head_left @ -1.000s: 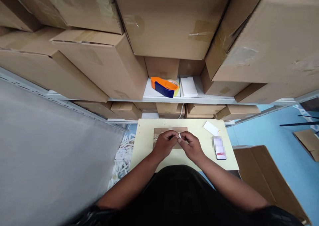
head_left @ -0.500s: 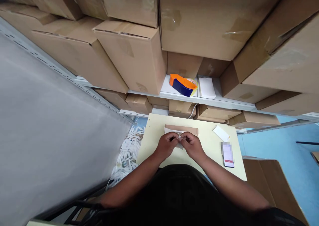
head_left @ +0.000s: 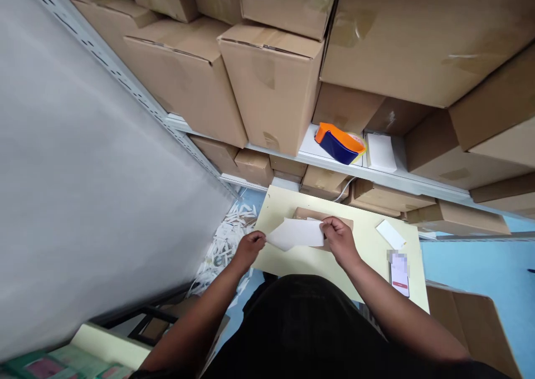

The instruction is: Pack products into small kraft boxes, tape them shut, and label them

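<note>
A white paper sheet is stretched between my two hands above the table. My left hand pinches its narrow left end, beyond the table's left edge. The thumb and fingers of my right hand grip its right edge. The sheet's left part looks bent or folded to a point; I cannot tell whether it is one layer or two. Beneath it lies a brown cardboard box, mostly covered by the sheet and my right hand.
On the pale table are a white stack of slips and a phone. White paper strips litter the floor at left. A tape dispenser sits on the shelf among cardboard boxes.
My hands have moved apart from a close pinch, the left one going left, and the white sheet now spans between them. The camera view has turned left.
</note>
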Motion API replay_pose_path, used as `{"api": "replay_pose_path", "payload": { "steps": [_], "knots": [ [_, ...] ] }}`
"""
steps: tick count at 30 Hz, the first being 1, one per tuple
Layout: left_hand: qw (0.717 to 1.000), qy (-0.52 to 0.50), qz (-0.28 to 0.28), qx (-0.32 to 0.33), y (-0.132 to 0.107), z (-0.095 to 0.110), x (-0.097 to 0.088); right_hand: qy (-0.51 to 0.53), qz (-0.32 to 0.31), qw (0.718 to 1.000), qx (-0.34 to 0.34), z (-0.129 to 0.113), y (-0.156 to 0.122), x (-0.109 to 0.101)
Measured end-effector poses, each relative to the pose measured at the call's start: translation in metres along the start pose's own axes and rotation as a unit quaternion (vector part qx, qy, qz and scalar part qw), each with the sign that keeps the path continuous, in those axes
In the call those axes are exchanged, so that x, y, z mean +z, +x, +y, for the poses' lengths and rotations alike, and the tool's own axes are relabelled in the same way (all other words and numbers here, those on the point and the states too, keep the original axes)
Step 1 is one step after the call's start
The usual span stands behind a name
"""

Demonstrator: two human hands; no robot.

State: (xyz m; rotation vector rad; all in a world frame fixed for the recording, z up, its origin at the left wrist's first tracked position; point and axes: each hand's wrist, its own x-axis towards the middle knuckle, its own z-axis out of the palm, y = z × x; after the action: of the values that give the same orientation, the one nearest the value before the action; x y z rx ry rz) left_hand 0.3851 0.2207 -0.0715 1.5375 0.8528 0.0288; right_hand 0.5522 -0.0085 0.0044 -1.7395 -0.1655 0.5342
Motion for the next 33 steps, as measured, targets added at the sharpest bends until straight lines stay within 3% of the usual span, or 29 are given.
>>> {"api": "replay_pose_path", "payload": {
  "steps": [3, 6, 8, 10, 13, 17, 21, 24, 27, 29, 33],
  "knots": [
    [0.997, 0.07, 0.004, -0.02, 0.005, -0.037, -0.05, -0.053, -0.034, 0.998, -0.024, 0.003, -0.004, 0.004],
    [0.988, 0.138, 0.056, -0.038, 0.011, -0.063, -0.096, -0.078, -0.032, 0.995, -0.045, 0.005, -0.008, 0.002],
    [0.981, 0.163, 0.088, -0.065, 0.016, -0.072, -0.119, -0.076, -0.021, 0.996, -0.04, 0.005, -0.01, -0.003],
    [0.979, 0.153, 0.1, -0.095, 0.02, -0.074, -0.13, -0.071, -0.014, 0.997, -0.029, 0.005, -0.011, -0.008],
    [0.988, 0.102, 0.071, -0.091, 0.022, -0.058, -0.118, -0.066, -0.014, 0.997, -0.02, 0.002, -0.013, -0.013],
    [0.995, 0.08, -0.046, 0.045, 0.011, -0.008, -0.061, -0.065, -0.042, 0.996, -0.036, -0.008, -0.019, -0.012],
    [0.963, 0.158, -0.138, 0.17, -0.002, 0.045, -0.005, -0.051, -0.098, 0.993, -0.047, -0.026, -0.03, -0.01],
    [0.938, 0.198, -0.169, 0.229, -0.005, 0.067, 0.021, -0.038, -0.127, 0.99, -0.055, -0.039, -0.039, -0.011],
    [0.928, 0.222, -0.167, 0.247, -0.001, 0.067, 0.032, -0.033, -0.125, 0.99, -0.061, -0.047, -0.044, -0.015],
    [0.927, 0.247, -0.14, 0.243, 0.004, 0.056, 0.028, -0.033, -0.108, 0.992, -0.058, -0.047, -0.044, -0.018],
    [0.926, 0.301, -0.063, 0.22, 0.017, 0.015, -0.008, -0.023, -0.048, 0.998, -0.038, -0.041, -0.041, -0.028]
  ]
}}
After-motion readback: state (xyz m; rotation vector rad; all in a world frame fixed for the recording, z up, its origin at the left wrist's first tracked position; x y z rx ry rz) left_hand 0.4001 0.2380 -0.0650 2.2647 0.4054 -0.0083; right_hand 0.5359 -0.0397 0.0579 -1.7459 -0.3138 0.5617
